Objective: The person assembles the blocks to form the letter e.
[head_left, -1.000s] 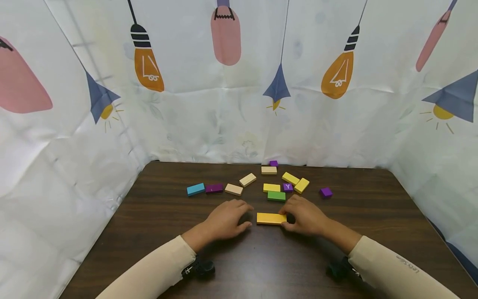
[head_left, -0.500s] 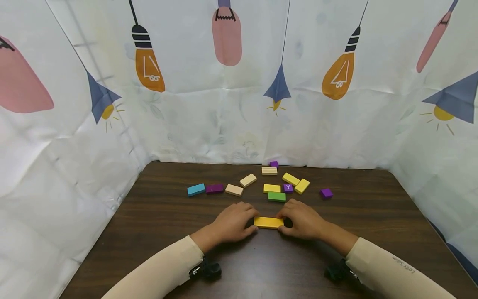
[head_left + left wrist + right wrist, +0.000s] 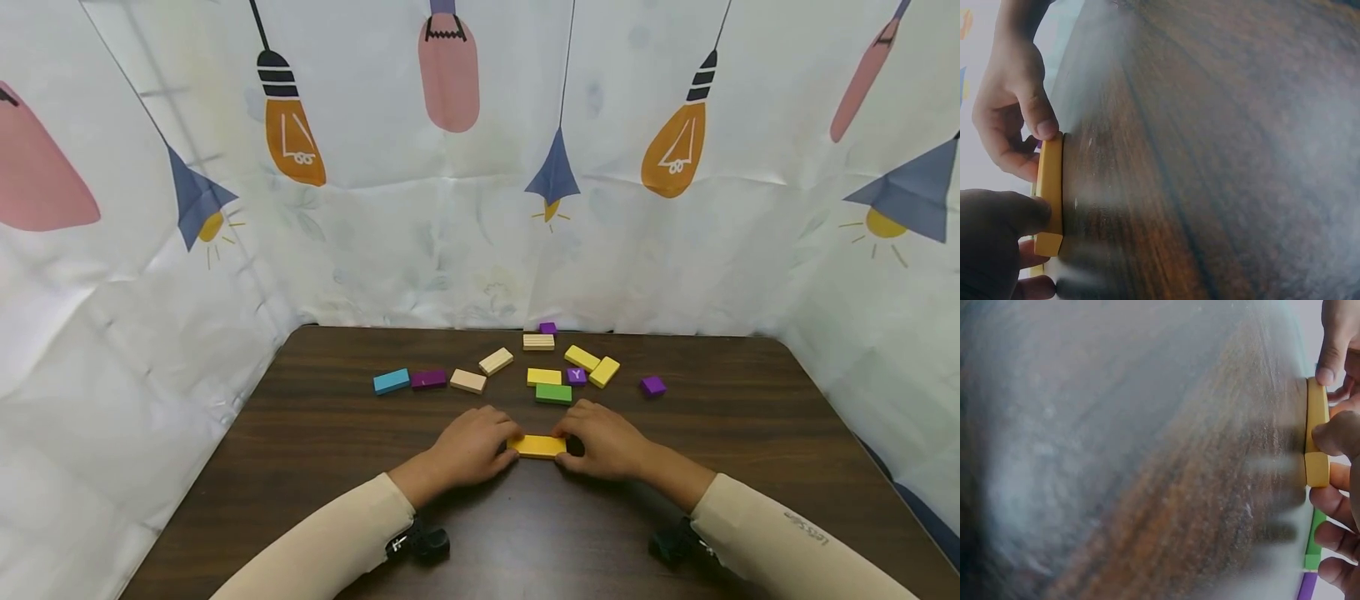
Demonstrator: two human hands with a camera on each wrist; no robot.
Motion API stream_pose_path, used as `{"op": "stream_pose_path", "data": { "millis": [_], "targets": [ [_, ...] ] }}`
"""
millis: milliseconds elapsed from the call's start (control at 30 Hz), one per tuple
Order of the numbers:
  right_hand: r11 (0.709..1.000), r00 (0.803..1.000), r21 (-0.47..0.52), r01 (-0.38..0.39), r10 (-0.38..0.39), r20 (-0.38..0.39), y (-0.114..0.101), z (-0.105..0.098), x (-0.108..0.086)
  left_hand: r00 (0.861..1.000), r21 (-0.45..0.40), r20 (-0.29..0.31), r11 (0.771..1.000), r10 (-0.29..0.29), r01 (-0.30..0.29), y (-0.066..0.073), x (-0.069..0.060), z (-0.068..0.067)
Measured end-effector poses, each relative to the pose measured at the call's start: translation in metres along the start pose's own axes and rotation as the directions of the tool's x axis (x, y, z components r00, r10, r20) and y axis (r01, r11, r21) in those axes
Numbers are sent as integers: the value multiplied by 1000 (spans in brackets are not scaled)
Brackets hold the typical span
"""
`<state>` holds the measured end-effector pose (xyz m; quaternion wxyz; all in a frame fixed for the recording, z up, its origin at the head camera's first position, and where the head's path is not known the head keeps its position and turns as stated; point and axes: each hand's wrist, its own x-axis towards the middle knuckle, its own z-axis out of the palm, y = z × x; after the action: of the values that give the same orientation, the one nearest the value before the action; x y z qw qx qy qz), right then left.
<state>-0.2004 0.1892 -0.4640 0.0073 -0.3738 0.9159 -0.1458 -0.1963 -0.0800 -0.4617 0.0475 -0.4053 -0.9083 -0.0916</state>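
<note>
An orange-yellow rectangular block lies flat, long side across, between both hands near the middle of the dark wooden table. My left hand pinches its left end between thumb and fingers. At the opposite end, my right hand pinches it the same way. The left wrist view shows both thumbs on the near side of the block, with fingers behind it. In the right wrist view a green block appears beyond the right fingers, partly hidden by them.
Behind the hands lie a blue block, a dark purple block, several pale wooden blocks, several yellow blocks and small purple pieces. A patterned white curtain borders the table's back.
My left hand has come right and taken hold of the block's left end. The block has shifted slightly left and nearer, with the right hand still holding it.
</note>
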Motion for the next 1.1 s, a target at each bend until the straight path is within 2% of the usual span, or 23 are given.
{"op": "stream_pose_path", "data": {
  "millis": [100, 200, 333, 467, 800, 1100],
  "targets": [
    [1000, 1000, 6, -6, 6, -21, 2, -2, 1, 1000, -2, 3, 1000, -8, 8, 1, 0, -1],
    [999, 997, -13, -32, 31, -75, 7, -5, 3, 1000, -13, 7, 1000, -14, 14, 2, 0, -1],
    [994, 984, -48, -93, 85, -159, 16, -9, 9, 1000, -32, 10, 999, -20, 21, 2, 0, -1],
    [988, 974, -86, -130, 111, -197, 24, -12, 18, 1000, -36, 14, 999, -27, 28, 2, -1, -1],
    [983, 985, -135, -124, 105, -139, 33, -12, 28, 999, -55, 37, 998, -41, 43, 0, -1, 0],
    [979, 985, -136, -150, 136, -108, 39, -11, 35, 998, -64, 40, 997, -44, 47, 0, 0, -2]
  ]
}}
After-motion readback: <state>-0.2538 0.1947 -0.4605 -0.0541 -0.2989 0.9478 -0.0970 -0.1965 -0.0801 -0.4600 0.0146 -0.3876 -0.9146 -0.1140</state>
